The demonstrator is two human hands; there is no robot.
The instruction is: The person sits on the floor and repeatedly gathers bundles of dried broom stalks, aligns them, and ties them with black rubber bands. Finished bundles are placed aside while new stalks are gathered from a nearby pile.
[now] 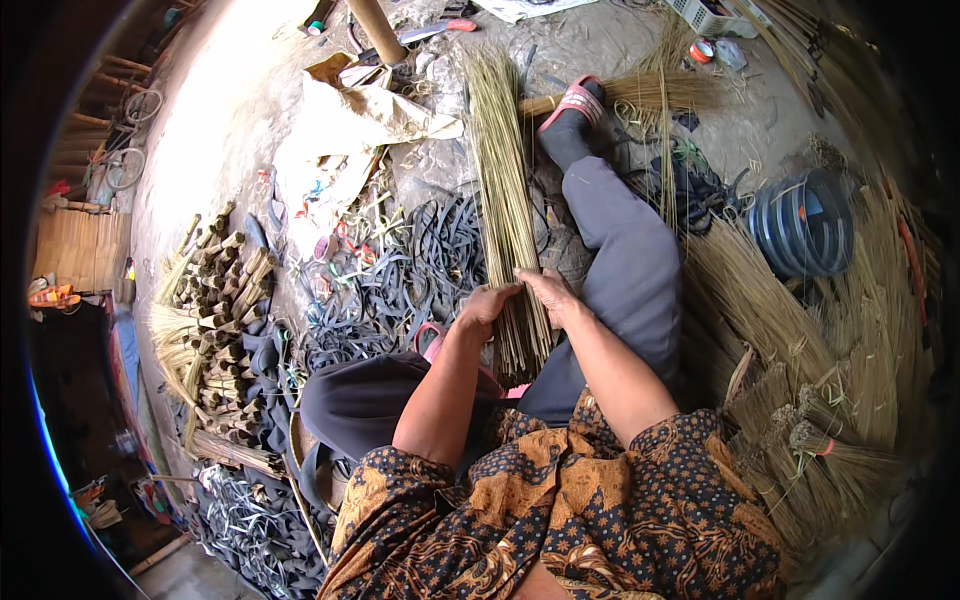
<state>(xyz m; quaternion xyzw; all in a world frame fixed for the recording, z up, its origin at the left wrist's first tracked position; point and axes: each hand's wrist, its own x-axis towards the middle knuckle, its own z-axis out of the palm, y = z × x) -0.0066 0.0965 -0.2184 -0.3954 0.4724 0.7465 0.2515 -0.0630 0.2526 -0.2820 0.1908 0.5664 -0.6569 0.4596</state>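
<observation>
A long bundle of thin broom sticks lies in front of me, its greenish frayed end pointing away and its thicker butt ends close to my lap. My left hand grips the bundle's left side near the butt end. On the opposite side, my right hand is closed round it, thumb on top. The fingers underneath are hidden by the sticks. My right leg stretches out beside the bundle, with a pink sandal on the foot.
Dark rubber strips are heaped left of the bundle. Tied stick bundles are stacked farther left. Loose sticks and a blue ribbed plastic container stand right. A wooden post, a knife and a sack are ahead.
</observation>
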